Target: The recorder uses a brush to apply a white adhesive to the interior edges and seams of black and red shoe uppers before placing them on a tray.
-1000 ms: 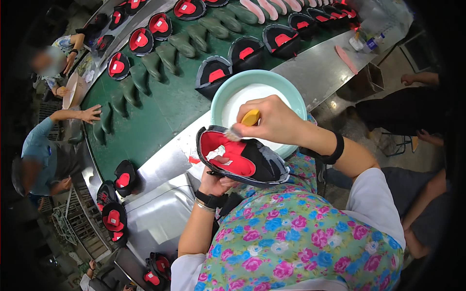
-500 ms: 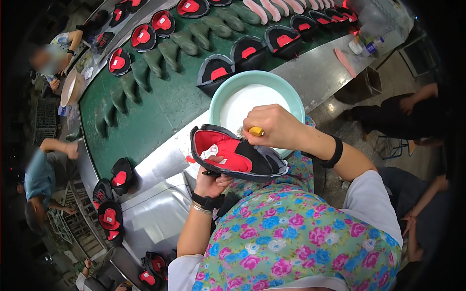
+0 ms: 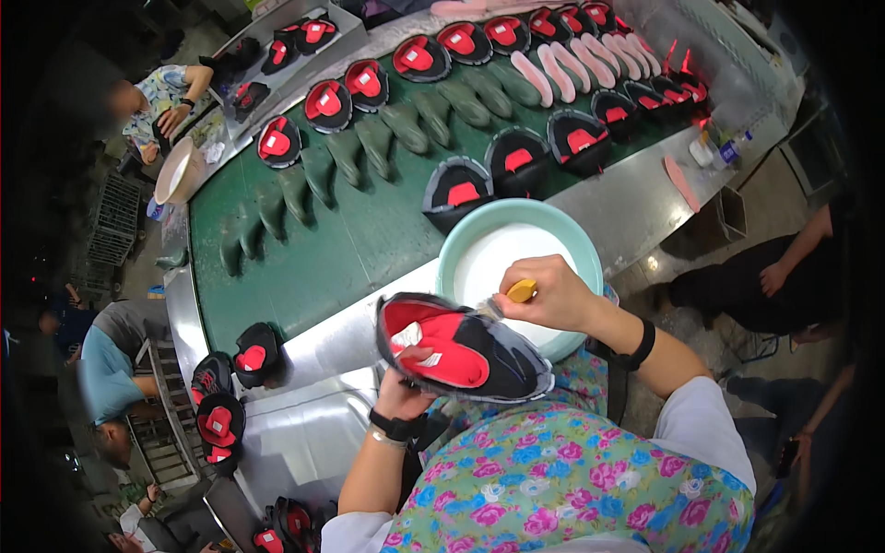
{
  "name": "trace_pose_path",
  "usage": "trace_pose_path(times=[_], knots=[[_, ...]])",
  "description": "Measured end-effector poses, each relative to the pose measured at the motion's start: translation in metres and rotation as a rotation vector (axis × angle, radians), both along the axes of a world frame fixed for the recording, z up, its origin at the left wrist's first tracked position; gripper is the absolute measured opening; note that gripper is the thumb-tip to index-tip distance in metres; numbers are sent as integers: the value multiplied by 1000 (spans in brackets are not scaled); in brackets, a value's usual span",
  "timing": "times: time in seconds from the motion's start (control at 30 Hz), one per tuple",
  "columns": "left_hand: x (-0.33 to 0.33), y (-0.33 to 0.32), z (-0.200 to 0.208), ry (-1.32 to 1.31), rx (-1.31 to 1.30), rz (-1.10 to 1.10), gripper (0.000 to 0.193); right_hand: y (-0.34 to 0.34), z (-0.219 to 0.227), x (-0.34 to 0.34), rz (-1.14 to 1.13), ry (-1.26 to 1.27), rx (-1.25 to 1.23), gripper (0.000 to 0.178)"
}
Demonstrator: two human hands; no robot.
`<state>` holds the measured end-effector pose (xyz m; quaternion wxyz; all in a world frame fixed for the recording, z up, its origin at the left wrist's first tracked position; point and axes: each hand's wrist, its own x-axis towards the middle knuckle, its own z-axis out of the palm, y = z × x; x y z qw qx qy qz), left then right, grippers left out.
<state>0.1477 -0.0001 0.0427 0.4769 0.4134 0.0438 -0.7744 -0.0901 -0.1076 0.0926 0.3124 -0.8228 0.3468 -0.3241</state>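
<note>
1. From my remote post I see the left hand (image 3: 404, 392), just below the centre of the frame, gripping a black shoe upper with a bright red lining (image 3: 452, 364); a digit lies inside on the red, and the fingers underneath are mostly hidden from me.
2. I see the right hand (image 3: 551, 293), right of centre, with fingers curled tightly around a yellow-handled brush with pale bristles (image 3: 522, 291).
3. The shoe upper is tilted at the centre of the frame, its opening facing my camera. The bristles are at its upper edge; I cannot tell whether they touch.
4. Behind the right hand I have a round, pale turquoise basin (image 3: 447, 263) containing a white liquid (image 3: 493, 258).
5. Across the upper half of the frame, a green tabletop (image 3: 304, 267) carries a curving line of dark green, foot-shaped forms (image 3: 403, 126), with slim pink insoles (image 3: 572, 64) toward the upper right.
6. More red-lined black uppers (image 3: 463, 194) line both sides of those forms.
7. At the left edge I see a co-worker in a light blue shirt (image 3: 115, 369), bending forward.
</note>
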Motion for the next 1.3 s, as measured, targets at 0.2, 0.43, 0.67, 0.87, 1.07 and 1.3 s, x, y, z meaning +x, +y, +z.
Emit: trace_pose_path(times=[0.2,0.43,0.67,0.87,1.07,1.3], knots=[[83,-49,-38,-180,-356,118,31,-16,13,-12,-461,-213,242,13],[110,-189,-199,-501,-502,254,42,2,11,-27,-669,-233,268,12],[111,-175,-216,-381,33,-142,27,11,11,1,-725,-239,465,8],[268,-82,-173,-2324,-183,-153,49,0,20,11,-543,-285,124,16],[378,-23,-105,-2013,536,-159,70,-13,4,35,-440,-300,535,18],[218,-159,-90,-2000,-427,-502,77,10,3,60,-346,-108,178,13]])
